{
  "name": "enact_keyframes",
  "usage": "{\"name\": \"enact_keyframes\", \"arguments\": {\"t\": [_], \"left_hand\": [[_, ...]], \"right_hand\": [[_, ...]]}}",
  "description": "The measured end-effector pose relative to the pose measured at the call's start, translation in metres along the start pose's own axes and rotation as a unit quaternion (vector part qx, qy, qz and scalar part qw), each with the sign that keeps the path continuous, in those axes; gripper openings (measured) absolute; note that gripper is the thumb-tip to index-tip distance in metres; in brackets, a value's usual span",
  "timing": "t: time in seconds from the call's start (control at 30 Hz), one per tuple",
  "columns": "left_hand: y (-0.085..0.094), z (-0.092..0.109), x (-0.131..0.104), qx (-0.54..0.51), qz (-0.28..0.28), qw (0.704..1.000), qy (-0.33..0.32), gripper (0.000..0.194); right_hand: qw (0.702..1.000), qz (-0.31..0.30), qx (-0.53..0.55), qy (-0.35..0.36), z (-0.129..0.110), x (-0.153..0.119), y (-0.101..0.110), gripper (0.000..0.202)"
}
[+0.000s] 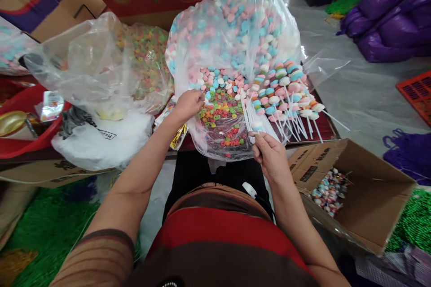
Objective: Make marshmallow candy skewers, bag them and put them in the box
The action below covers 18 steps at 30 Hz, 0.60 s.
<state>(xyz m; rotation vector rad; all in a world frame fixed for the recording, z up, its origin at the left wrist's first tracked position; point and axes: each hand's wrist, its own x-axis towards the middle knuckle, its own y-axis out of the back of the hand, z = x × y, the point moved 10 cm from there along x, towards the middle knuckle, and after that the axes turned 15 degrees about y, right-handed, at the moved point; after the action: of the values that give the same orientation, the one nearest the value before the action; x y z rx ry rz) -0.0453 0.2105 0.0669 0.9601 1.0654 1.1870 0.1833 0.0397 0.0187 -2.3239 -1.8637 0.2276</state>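
Note:
My left hand point(191, 104) is at the left edge of the loose sweets, fingers curled and pinched together; what they hold, if anything, is hidden. Beside it lie pink, white and blue marshmallows point(232, 81) and small coloured gummy rings point(218, 106) on clear plastic. My right hand point(268, 150) is closed at the table's front edge, pinching a white stick with a pale marshmallow point(257, 125) at its top. Just beyond that hand are bare white sticks point(248, 112) and a pile of finished candy skewers point(286, 87), their sticks pointing toward me.
A big bag of marshmallows point(232, 27) stands behind, with a bag of gummy rings point(151, 54) to its left. A red basin point(20, 143) sits far left. An open cardboard box point(373, 197) with wrapped pieces stands at right, below the table point(325, 121).

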Motion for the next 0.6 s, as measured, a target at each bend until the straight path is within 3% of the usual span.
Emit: {"name": "enact_keyframes", "arguments": {"t": [0.13, 0.4, 0.6], "left_hand": [[0.003, 0.009, -0.004, -0.097, -0.009, 0.994, -0.039, 0.028], [-0.025, 0.052, -0.004, 0.101, 0.023, 0.991, -0.090, 0.028], [-0.027, 0.050, -0.006, 0.111, 0.029, 0.990, -0.081, 0.028]], "right_hand": [[1.000, -0.007, -0.005, -0.001, 0.002, -0.001, -0.005, 0.044], [0.999, -0.022, -0.024, -0.001, 0.003, -0.004, -0.013, 0.042], [0.998, -0.041, -0.040, -0.010, 0.010, -0.005, -0.017, 0.042]]}}
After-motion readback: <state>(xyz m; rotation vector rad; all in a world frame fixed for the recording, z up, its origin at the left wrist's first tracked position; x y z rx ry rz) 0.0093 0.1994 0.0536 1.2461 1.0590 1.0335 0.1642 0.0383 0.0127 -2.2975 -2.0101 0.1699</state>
